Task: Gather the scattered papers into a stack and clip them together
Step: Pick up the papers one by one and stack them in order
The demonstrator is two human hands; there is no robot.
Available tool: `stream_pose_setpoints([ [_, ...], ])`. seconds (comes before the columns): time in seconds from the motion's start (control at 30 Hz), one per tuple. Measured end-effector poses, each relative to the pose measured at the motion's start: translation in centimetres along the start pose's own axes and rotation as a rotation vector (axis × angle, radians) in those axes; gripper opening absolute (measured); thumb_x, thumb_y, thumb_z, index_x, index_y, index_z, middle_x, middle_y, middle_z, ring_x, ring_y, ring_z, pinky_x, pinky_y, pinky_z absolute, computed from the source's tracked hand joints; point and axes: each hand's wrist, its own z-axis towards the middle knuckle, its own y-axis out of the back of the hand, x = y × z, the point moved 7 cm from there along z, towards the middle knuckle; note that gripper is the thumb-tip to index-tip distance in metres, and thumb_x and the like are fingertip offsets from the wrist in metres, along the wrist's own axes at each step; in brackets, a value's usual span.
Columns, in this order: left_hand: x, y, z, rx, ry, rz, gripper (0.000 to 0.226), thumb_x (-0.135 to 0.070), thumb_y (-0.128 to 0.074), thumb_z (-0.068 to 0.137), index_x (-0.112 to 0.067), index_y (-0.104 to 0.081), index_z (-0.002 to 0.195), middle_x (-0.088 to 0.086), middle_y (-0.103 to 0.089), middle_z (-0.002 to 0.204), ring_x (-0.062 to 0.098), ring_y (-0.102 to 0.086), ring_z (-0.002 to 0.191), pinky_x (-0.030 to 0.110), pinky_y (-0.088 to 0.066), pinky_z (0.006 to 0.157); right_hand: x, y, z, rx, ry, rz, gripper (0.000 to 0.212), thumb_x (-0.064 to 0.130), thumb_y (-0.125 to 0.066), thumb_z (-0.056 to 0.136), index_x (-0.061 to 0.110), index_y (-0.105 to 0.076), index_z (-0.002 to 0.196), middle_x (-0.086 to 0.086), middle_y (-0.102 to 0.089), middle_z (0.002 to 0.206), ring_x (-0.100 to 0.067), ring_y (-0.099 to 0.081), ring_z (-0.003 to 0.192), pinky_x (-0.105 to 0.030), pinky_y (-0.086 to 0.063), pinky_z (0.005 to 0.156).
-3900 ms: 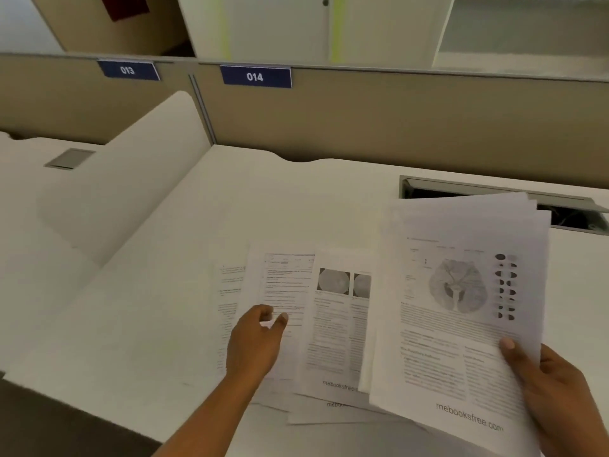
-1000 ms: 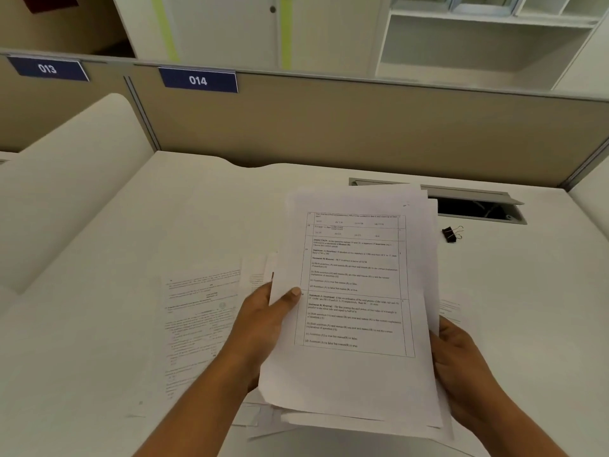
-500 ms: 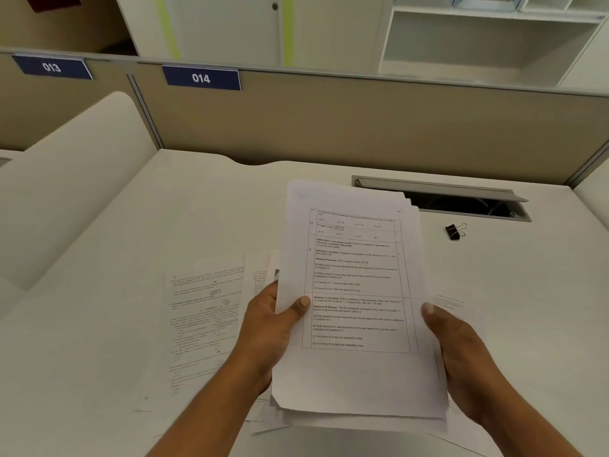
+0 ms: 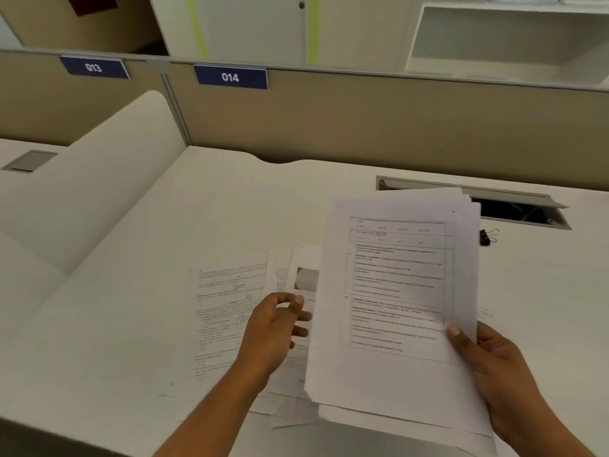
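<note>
A white desk (image 4: 230, 199) runs up to a tan partition (image 4: 362, 127). On the partition's top edge sit two blue labels, 014 (image 4: 230, 77) and, left of it, 013 (image 4: 93, 67). A curved white divider (image 4: 108, 166) juts forward from the partition's seam. Below the partition, at right, a grey cable hatch (image 4: 520, 209) stands open. Behind the partition rise white cabinets (image 4: 250, 24) and an open shelf (image 4: 494, 37)

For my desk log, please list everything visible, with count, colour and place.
held stack: one, white, raised over the desk's right part
loose papers: several, white, flat on the desk
binder clip: one, black, right of the held stack
desk: one, white
cable hatch: one, grey, open, far right
partition: one, beige, behind the desk
number labels: two, blue, on the partition
left hand: one, empty, over the loose papers
right hand: one, grips the held stack's lower right
</note>
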Motion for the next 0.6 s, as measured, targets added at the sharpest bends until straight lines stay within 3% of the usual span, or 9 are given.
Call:
stream_pose_setpoints([
  [0.07,2.5,2.4,0.8,-0.111,0.038,0.161,0.033,-0.044,-0.059,0.097,-0.021,-0.058,0.121,-0.008,-0.071,0.103,0.013,-0.071,0.089,0.033,-0.056,0.081,0.2,0.2,0.0,-0.024,0.012,-0.039,0.012,0.015,-0.062,0.094,0.014,-0.072,0.098,-0.008,-0.079,0.086,-0.027,-0.075,0.069,-0.032,-0.061,0.056],
  [0.17,6.1,6.7,0.7,-0.311,0.14,0.304,0.044,-0.045,-0.062,0.095,-0.019,-0.053,0.129,-0.004,-0.066,0.109,0.019,-0.064,0.1,0.038,-0.054,0.091,-0.1,1.5,0.4,-0.072,0.015,-0.09,0.01,0.025,-0.065,0.091,0.018,-0.073,0.092,0.004,-0.078,0.084,-0.028,-0.069,0.078,-0.034,-0.055,0.066],
  [0.27,8.7,9.6,-0.5,-0.44,0.208,0.342,0.054,-0.045,-0.066,0.092,-0.016,-0.051,0.135,0.003,-0.064,0.123,0.021,-0.062,0.108,0.036,-0.051,0.09,-2.5,4.1,1.9,-0.09,-0.003,-0.219,0.05,0.071,-0.074,0.062,0.035,-0.076,0.098,0.011,-0.08,0.087,-0.028,-0.075,0.086,-0.055,-0.059,0.064],
  [0.33,10.2,11.0,-1.3,-0.498,0.244,0.36,0.06,-0.045,-0.068,0.09,-0.014,-0.049,0.138,0.006,-0.061,0.13,0.025,-0.061,0.116,0.04,-0.051,0.093,-7.6,8.1,5.7,-0.094,0.003,-0.278,0.073,0.088,-0.071,0.046,0.043,-0.073,0.104,0.016,-0.079,0.09,-0.02,-0.076,0.088,-0.058,-0.054,0.068],
  [0.4,11.2,11.6,-2.0,-0.526,0.266,0.4,0.066,-0.049,-0.069,0.088,-0.015,-0.047,0.14,0.007,-0.058,0.134,0.028,-0.058,0.121,0.043,-0.052,0.096,-9.0,9.4,7.1,-0.123,-0.013,-0.287,0.077,0.092,-0.068,0.042,0.047,-0.072,0.104,0.022,-0.078,0.088,-0.01,-0.074,0.084,-0.047,-0.057,0.07],
  [0.47,11.9,11.7,-2.4,-0.529,0.276,0.479,0.071,-0.053,-0.069,0.085,-0.016,-0.046,0.141,0.007,-0.056,0.135,0.028,-0.055,0.123,0.045,-0.052,0.097,-9.2,9.1,7.7,-0.128,-0.052,-0.279,0.074,0.094,-0.066,0.04,0.051,-0.072,0.101,0.028,-0.076,0.084,0.0,-0.071,0.084,-0.023,-0.057,0.072],
  [0.5,12.0,11.7,-2.6,-0.526,0.282,0.538,0.074,-0.056,-0.068,0.084,-0.016,-0.045,0.141,0.006,-0.054,0.134,0.027,-0.054,0.123,0.044,-0.052,0.096,-9.2,8.6,7.7,-0.119,-0.06,-0.271,0.074,0.094,-0.066,0.04,0.052,-0.072,0.1,0.03,-0.075,0.083,0.001,-0.071,0.085,-0.018,-0.055,0.071],
  [0.53,12.0,11.6,-2.6,-0.518,0.288,0.602,0.077,-0.061,-0.068,0.081,-0.016,-0.045,0.14,0.006,-0.053,0.133,0.026,-0.053,0.123,0.044,-0.052,0.094,-9.6,8.2,7.7,-0.108,-0.049,-0.256,0.074,0.094,-0.066,0.042,0.05,-0.072,0.101,0.03,-0.075,0.083,-0.001,-0.071,0.085,-0.022,-0.056,0.072],
  [0.6,12.0,11.3,-2.6,-0.484,0.298,0.705,0.084,-0.07,-0.067,0.075,-0.017,-0.044,0.136,0.005,-0.05,0.131,0.025,-0.051,0.121,0.041,-0.053,0.09,-10.5,7.5,7.9,-0.083,-0.048,-0.252,0.075,0.091,-0.069,0.044,0.045,-0.073,0.102,0.023,-0.077,0.085,-0.005,-0.073,0.082,-0.043,-0.057,0.07],
])
